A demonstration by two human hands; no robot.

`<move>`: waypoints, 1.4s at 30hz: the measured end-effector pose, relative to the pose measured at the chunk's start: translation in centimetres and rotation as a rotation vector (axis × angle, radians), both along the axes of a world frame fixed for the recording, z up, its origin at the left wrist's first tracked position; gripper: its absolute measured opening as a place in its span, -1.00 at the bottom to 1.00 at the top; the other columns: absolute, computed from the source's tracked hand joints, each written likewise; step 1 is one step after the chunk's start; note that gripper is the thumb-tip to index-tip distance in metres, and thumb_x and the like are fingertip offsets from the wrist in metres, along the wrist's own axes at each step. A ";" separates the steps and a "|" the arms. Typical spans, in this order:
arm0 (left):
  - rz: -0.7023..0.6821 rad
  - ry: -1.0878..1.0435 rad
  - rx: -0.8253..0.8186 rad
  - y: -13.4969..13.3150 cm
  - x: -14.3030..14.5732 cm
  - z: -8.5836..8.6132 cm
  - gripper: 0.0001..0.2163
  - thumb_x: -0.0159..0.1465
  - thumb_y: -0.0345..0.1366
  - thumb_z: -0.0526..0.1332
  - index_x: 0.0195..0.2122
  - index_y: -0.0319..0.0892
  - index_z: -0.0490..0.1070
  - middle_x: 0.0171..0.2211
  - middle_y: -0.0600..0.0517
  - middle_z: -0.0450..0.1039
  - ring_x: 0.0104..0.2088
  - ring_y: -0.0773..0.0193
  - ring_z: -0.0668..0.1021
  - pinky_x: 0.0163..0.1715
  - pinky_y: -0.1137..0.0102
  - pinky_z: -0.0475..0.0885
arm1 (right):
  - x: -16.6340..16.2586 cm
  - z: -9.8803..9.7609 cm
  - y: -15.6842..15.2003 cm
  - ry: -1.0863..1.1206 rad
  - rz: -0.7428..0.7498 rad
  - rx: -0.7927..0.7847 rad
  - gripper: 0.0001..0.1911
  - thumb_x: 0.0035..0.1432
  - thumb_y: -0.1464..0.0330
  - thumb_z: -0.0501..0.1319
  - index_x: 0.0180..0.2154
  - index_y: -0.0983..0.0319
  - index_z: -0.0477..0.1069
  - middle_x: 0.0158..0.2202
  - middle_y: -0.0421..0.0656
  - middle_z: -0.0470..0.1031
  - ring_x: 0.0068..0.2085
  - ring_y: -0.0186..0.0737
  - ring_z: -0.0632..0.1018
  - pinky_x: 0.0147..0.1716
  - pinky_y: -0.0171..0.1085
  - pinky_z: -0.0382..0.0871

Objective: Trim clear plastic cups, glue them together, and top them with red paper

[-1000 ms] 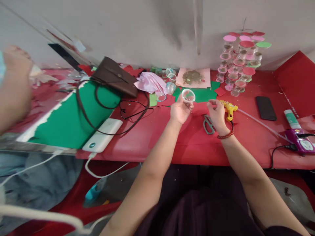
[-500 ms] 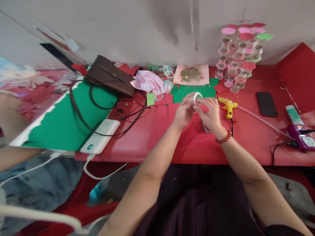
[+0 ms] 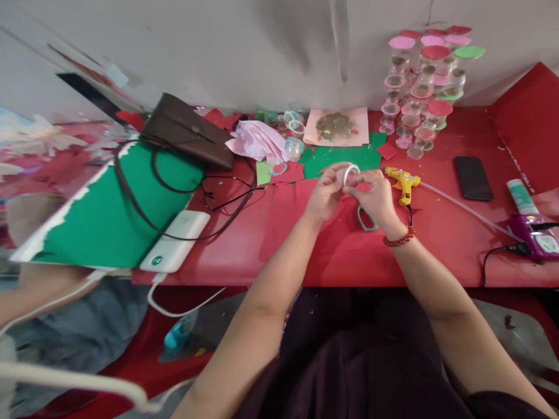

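Note:
Between my two hands, above the red paper (image 3: 288,221), is a small round piece with a white rim (image 3: 348,174). My left hand (image 3: 325,195) is closed around its left side. From the right, the fingertips of my right hand (image 3: 374,195) pinch its edge; a red bead bracelet circles that wrist. Just below my right hand lies a grey-green looped handle (image 3: 367,219), perhaps of scissors, the rest of it hidden. A yellow hot glue gun (image 3: 404,183) rests on the table to the right, a long clear glue stick (image 3: 463,206) extending from its back.
A tower of clear cups with coloured discs (image 3: 421,93) stands at the back right, near a phone (image 3: 473,178). Behind my hands are clear cups (image 3: 294,149) and pink paper with dark grains (image 3: 336,127). A brown bag (image 3: 190,131) and power bank (image 3: 174,241) lie left, beside another person's arm (image 3: 48,291).
My right hand has shifted slightly on the white-rimmed piece, and more of the looped handle shows beneath it. The whole view has moved a little. The other person's arm at left has moved.

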State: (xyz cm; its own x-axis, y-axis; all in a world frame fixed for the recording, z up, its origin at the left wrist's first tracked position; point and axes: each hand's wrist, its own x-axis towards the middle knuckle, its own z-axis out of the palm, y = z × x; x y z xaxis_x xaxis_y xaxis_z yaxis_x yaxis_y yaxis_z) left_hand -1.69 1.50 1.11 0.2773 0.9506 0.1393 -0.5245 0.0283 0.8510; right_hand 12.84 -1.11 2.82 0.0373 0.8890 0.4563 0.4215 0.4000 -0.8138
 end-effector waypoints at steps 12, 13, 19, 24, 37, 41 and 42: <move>0.009 0.010 0.082 0.0 -0.2 -0.1 -0.77 0.22 -0.29 0.44 -0.08 -0.01 0.60 -0.08 0.04 0.64 -0.03 0.20 0.63 -0.02 0.36 0.51 | 0.6 -0.1 0.7 -0.086 0.089 0.068 -0.77 0.21 0.36 0.42 -0.48 0.14 0.49 -0.39 -0.22 0.57 -0.17 -0.13 0.54 0.01 -0.01 0.42; 0.014 -0.001 0.098 0.0 -0.1 -0.1 -0.76 0.21 -0.27 0.46 -0.09 -0.01 0.60 -0.08 0.04 0.64 -0.04 0.22 0.63 -0.02 0.37 0.51 | 0.5 -0.1 0.6 -0.099 0.084 0.081 -0.77 0.23 0.37 0.40 -0.47 0.14 0.48 -0.38 -0.22 0.58 -0.17 -0.13 0.54 0.00 -0.01 0.41; 0.091 -0.012 0.110 0.1 0.2 -0.4 -0.73 0.22 -0.17 0.48 -0.07 0.00 0.58 -0.06 0.03 0.62 -0.07 0.25 0.61 -0.08 0.40 0.49 | -0.1 -0.4 0.0 -0.254 -0.071 0.186 -0.77 0.36 0.42 0.27 -0.40 0.13 0.50 -0.29 -0.17 0.64 -0.08 -0.04 0.53 -0.03 0.01 0.32; 0.141 -0.049 0.068 0.0 0.6 -0.3 -0.72 0.22 -0.18 0.49 -0.07 -0.01 0.54 -0.02 0.03 0.59 0.00 0.25 0.60 -0.05 0.40 0.47 | -0.3 -0.8 -0.3 -0.380 -0.139 0.247 -0.78 0.38 0.46 0.19 -0.34 0.13 0.49 -0.22 -0.15 0.64 -0.04 -0.01 0.49 -0.02 0.01 0.26; 0.148 -0.124 0.116 -0.4 1.0 0.1 -0.74 0.20 -0.19 0.51 -0.11 -0.05 0.57 -0.11 0.08 0.56 -0.18 0.36 0.57 -0.11 0.44 0.42 | -0.4 -1.9 -0.3 -0.439 -0.149 0.342 -0.79 0.44 0.41 0.13 -0.28 0.12 0.45 -0.22 -0.15 0.63 -0.08 -0.02 0.46 -0.02 -0.01 0.21; 0.170 -0.089 0.116 -0.3 1.1 -0.1 -0.76 0.24 -0.20 0.46 -0.09 -0.02 0.55 -0.11 0.08 0.57 -0.17 0.34 0.57 -0.11 0.42 0.42 | -0.3 -1.6 -0.4 -0.342 -0.090 0.293 -0.78 0.43 0.41 0.11 -0.27 0.09 0.47 -0.20 -0.13 0.63 -0.06 0.02 0.47 0.01 0.03 0.23; 0.165 -0.081 0.108 -0.3 1.0 -0.2 -0.76 0.26 -0.22 0.45 -0.07 -0.01 0.54 -0.09 0.08 0.57 -0.15 0.34 0.57 -0.10 0.41 0.43 | -0.3 -1.5 -0.4 -0.320 -0.079 0.290 -0.77 0.44 0.40 0.11 -0.27 0.08 0.47 -0.19 -0.13 0.63 -0.06 0.02 0.47 0.03 0.04 0.24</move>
State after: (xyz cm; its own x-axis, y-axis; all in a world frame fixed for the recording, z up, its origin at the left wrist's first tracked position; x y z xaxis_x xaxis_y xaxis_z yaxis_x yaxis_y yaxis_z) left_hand -0.66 1.20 0.91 0.1025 0.9605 0.2586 -0.5816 -0.1531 0.7990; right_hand 12.54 -1.51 1.32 -0.0836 0.7224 0.6864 0.6728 0.5490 -0.4959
